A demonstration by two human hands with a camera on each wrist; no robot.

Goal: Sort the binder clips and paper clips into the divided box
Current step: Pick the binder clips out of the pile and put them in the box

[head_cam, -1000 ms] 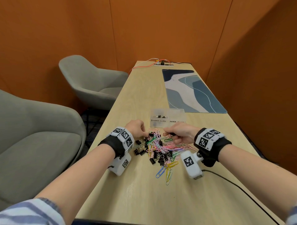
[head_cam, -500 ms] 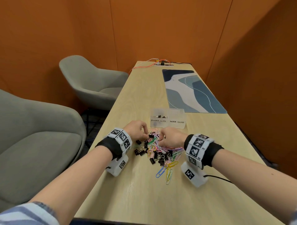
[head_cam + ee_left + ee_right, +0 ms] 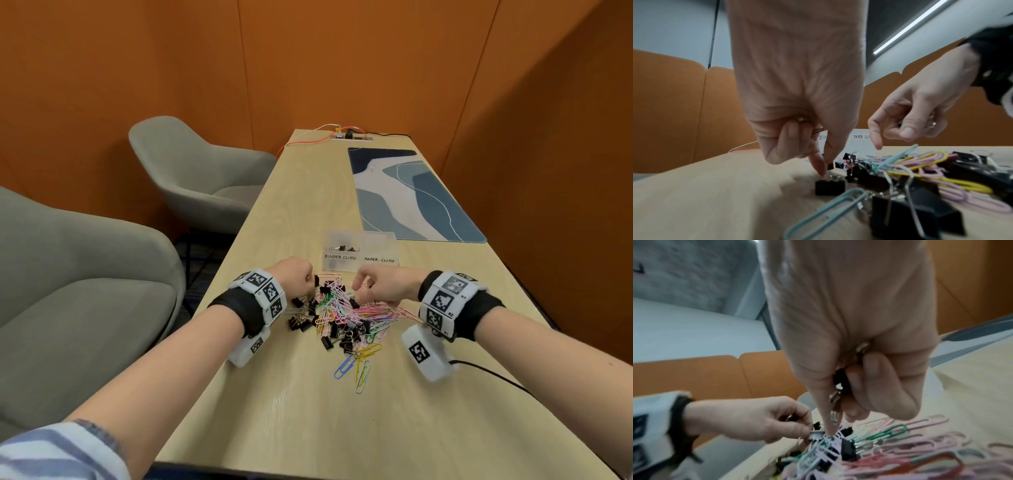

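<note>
Mixed pile (image 3: 342, 317) of black binder clips and coloured paper clips (pink, green, yellow, blue, red) heaped mid-table, tangled together; a few blue and yellow paper clips (image 3: 356, 365) trailing off on the near side, small black binder clips (image 3: 301, 320) scattered on the left side.

Divided box (image 3: 360, 253), translucent, just beyond pile; hand-lettered "BINDER CLIPS" left, "PAPER CLIPS" right. Several black clips visible in left compartment; content of right compartment not discernible.

Left hand (image 3: 294, 277) at far-left edge of pile, fingers curled, thumb and forefinger pinching a small black binder clip (image 3: 830, 164); metal wire also seen within curled fingers. Right hand (image 3: 383, 287) over far-right of pile, fingers curled around black binder clips (image 3: 839, 381), forefinger tip down in the heap.

Table (image 3: 342, 428) bare wood on near side up to front edge; left edge close to left wrist. Blue patterned mat (image 3: 407, 195) beyond box, right side. Grey armchairs (image 3: 85, 291) left of table.
</note>
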